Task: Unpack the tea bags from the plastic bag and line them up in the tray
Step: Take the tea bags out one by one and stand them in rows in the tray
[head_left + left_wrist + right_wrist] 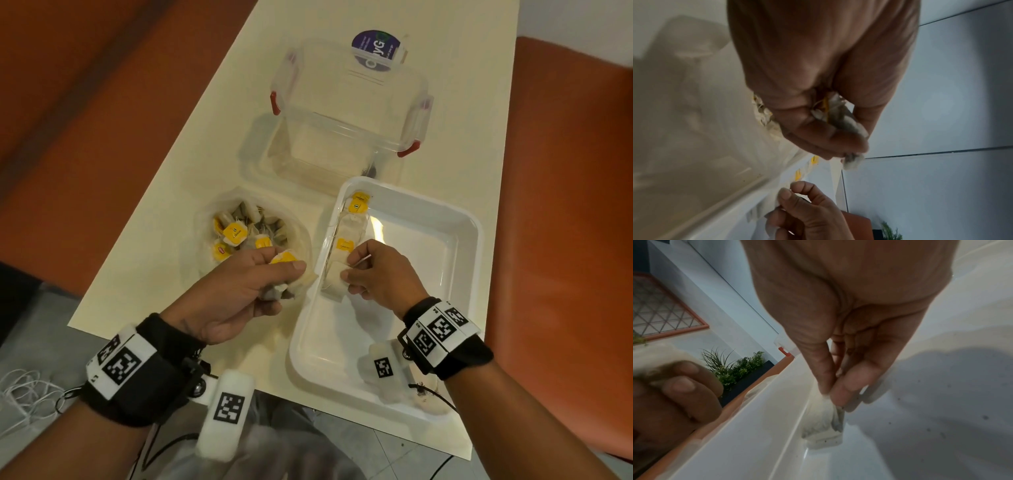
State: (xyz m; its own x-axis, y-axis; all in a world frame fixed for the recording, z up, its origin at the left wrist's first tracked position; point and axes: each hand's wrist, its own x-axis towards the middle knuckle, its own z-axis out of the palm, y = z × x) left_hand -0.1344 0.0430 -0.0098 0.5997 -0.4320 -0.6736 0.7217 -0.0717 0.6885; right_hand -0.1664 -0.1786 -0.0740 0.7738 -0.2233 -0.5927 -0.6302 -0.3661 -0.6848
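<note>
1. Left hand (239, 287): curled shut around a small bunch of tea bags (291, 279), one yellow tag showing, held over the near rim of the plastic bag (202, 219).
2. Right hand (380, 274): thumb and fingertips pinched on a single tea bag (334, 282), lowered against the left wall inside the white tray (445, 407).
3. In the tray: a row along the left wall, three yellow tags countable.
4. In the plastic bag: at least four yellow tags; exact count unclear.
5. Behind: one clear lidded container (349, 113).
</note>
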